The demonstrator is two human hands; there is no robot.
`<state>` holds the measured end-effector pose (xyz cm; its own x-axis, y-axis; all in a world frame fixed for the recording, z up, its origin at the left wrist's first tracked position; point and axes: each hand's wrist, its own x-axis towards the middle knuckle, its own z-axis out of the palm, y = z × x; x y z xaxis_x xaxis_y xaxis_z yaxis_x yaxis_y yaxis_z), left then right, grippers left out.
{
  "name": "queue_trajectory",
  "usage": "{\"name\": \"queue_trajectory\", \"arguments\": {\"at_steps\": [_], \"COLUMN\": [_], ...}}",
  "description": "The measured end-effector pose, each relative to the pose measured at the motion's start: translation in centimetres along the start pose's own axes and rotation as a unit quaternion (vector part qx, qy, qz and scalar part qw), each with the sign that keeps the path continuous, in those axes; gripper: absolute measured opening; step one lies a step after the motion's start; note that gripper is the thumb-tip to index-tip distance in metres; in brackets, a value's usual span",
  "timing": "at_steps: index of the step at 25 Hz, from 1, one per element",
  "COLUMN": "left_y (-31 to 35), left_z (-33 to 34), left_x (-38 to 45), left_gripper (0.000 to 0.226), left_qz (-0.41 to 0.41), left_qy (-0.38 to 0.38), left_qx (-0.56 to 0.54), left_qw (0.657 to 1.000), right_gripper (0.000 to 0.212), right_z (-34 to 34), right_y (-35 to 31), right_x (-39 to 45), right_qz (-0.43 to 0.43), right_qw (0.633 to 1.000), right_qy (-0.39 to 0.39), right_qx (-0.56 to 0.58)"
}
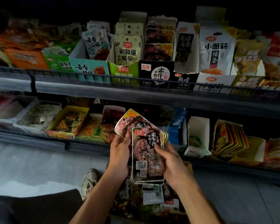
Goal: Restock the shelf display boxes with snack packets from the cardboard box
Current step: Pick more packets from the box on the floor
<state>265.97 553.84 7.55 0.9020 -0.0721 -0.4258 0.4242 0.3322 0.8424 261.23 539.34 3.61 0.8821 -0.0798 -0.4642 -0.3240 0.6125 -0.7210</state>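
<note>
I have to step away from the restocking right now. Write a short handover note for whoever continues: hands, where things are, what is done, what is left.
Left hand and right hand together grip a stack of dark snack packets, held up in front of the lower shelf.
The matching black display box sits on the upper shelf and already holds a row of packets.
The cardboard box on the floor below the hands has more packets in it.
Done: a stack picked up.
Left: place it in the black box, then continue from the carton.
</note>
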Motion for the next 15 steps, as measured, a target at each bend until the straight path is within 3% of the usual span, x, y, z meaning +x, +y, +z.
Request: {"name": "queue_trajectory", "arguments": {"at_steps": [7,10,12,15], "left_y": [0.5,0.0,-1.3,-2.5], "left_z": [-0.9,-0.5,-0.1,0.2], "left_x": [1.1,0.7,0.2,-0.2], "left_gripper": [0.021,0.017,0.035,0.049], "left_qz": [0.010,0.006,0.006,0.006], "left_qy": [-0.009,-0.066,-0.119,-0.103], "left_qx": [0.076,0.055,0.054,0.028], "left_qw": [0.997,0.996,0.991,0.994], "right_gripper": [0.029,0.021,0.019,0.012], "right_z": [-0.3,-0.1,0.1,-0.2], "right_y": [0.2,0.4,0.5,0.7], "right_x": [0.8,1.3,1.5,1.9], "right_qz": [-0.040,-0.072,-0.111,-0.146], "right_qw": [0.995,0.985,0.972,0.957], "right_qy": [0.088,0.155,0.206,0.244], "right_qx": [0.034,0.011,-0.016,-0.052]}}
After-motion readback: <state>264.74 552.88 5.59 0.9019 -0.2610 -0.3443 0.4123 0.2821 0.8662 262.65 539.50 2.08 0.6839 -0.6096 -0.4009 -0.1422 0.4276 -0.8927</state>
